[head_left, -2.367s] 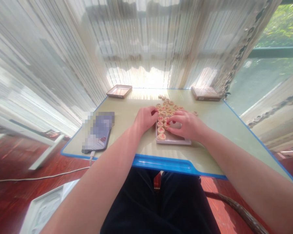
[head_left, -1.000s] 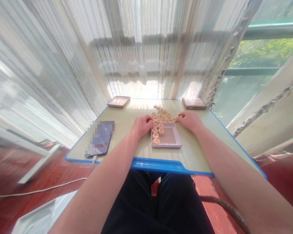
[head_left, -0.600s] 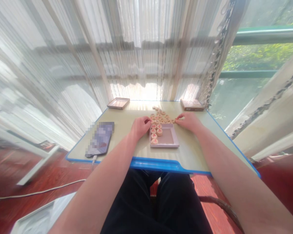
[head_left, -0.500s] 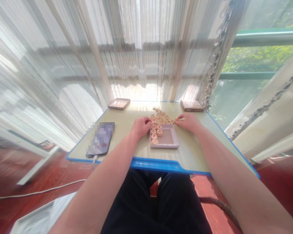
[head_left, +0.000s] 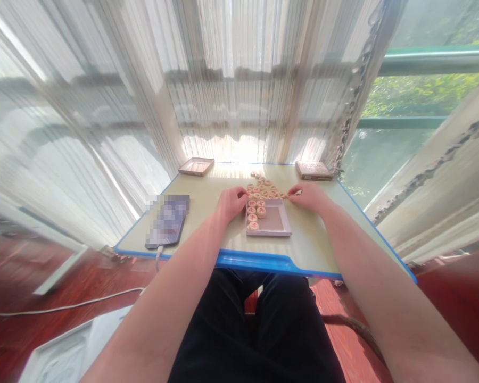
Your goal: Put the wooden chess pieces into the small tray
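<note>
A shallow open box (head_left: 286, 223) lies on the table, with round Chinese chess pieces (head_left: 253, 218) bearing red characters set in rows along its left side. Just beyond its far edge spreads a loose pile of Chinese chess pieces (head_left: 265, 187). My left hand (head_left: 232, 202) rests at the box's far left corner, fingers curled in against the left side of the pile; whatever they pinch is hidden. On the other side, my right hand (head_left: 308, 197) has thumb and forefinger closed on a Chinese chess piece (head_left: 286, 196) at the pile's right end.
At the far left corner stands an empty box lid (head_left: 197, 166), and a closed flat box (head_left: 314, 170) sits at the far right. A phone (head_left: 170, 221) with a white cable (head_left: 158, 253) lies left of my forearm. The table (head_left: 199, 229) has a raised blue rim.
The view has shifted slightly, so the table sits a little higher in the picture. Both hands stay at about the same places by the pile. The rows in the box look unchanged.
</note>
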Demonstrator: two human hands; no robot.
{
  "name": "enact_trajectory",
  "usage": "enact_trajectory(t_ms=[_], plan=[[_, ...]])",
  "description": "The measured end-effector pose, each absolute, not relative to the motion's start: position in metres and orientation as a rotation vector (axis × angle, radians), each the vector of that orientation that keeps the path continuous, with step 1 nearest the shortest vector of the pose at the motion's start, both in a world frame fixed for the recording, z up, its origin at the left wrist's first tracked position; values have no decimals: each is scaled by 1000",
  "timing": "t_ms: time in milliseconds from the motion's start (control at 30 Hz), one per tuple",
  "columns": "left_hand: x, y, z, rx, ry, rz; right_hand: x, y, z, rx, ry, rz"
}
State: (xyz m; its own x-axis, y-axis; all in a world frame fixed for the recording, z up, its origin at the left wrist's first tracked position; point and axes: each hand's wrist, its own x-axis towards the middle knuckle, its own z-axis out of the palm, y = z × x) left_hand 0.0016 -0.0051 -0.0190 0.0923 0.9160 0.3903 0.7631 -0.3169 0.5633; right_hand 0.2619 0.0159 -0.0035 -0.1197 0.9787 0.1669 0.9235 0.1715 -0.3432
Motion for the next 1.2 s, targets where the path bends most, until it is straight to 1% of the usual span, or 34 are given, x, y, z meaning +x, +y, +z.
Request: enact_trajectory(t_ms=[133, 233, 367, 533, 867, 1000, 1200], plan=[[1, -5, -19, 2161, 1669, 1042, 254, 2, 12, -1788, -2115, 125], [1, -5, -21, 2164, 1668, 1064, 240, -21, 30, -1542, -2193, 54], [0, -4, -22, 2166, 1671, 1072, 214, -54, 40, -1266, -2536, 320], [2, -5, -21, 2144, 1691, 1041, 197, -65, 31, -1344, -2683, 174], [1, -8, -21, 2169, 1686, 1074, 211, -54, 25, -1249, -2660, 241], [2, -10, -19, 2164, 1714, 1031, 210, -52, 22, -1189, -2652, 283], [3, -9, -19, 2173, 1679, 1072, 205, -54, 20, -1188, -2647, 219]])
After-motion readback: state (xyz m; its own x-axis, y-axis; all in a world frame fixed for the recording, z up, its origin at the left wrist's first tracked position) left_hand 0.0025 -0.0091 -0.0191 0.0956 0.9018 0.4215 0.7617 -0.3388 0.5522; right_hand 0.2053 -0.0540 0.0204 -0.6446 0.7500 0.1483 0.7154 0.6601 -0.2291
